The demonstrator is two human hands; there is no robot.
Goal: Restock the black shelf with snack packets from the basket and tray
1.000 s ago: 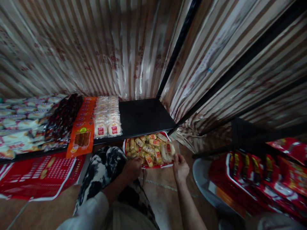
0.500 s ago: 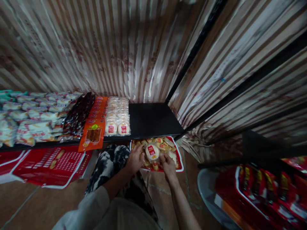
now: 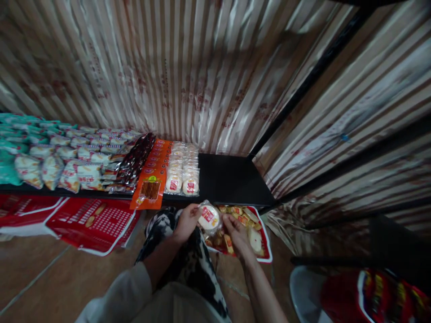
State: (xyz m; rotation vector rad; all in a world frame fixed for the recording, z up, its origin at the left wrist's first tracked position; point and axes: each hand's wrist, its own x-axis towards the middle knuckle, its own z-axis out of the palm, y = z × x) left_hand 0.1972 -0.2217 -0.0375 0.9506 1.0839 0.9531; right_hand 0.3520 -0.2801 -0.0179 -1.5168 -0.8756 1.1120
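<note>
A round white pastry (image 3: 209,218) with a red label, in clear wrapping, is held over a red basket with a white rim (image 3: 268,247). My left hand (image 3: 187,221) pinches the wrapping's left edge. Closed at the right edge of the same pack, my right hand (image 3: 236,231) appears to grip it between thumb and fingers. Small yellow-wrapped snacks (image 3: 243,218) fill the basket, with a pale pack (image 3: 255,240) lying on top at the right. Similar wrapped pastries (image 3: 182,172) stand in two rows on the black shelf (image 3: 232,179).
Left along the shelf are an orange snack bag (image 3: 150,187), dark glossy packs (image 3: 136,157), white packs (image 3: 89,174) and teal packs (image 3: 9,163). A red basket (image 3: 92,224) sits below. Black frame bars (image 3: 289,105) and a striped curtain (image 3: 188,89) enclose the corner; more red packs (image 3: 392,291) are at lower right.
The view has shifted, so the shelf appears farther right. Both hands have brought the wrapped pastry up and left relative to the basket, close to the shelf's front edge.
</note>
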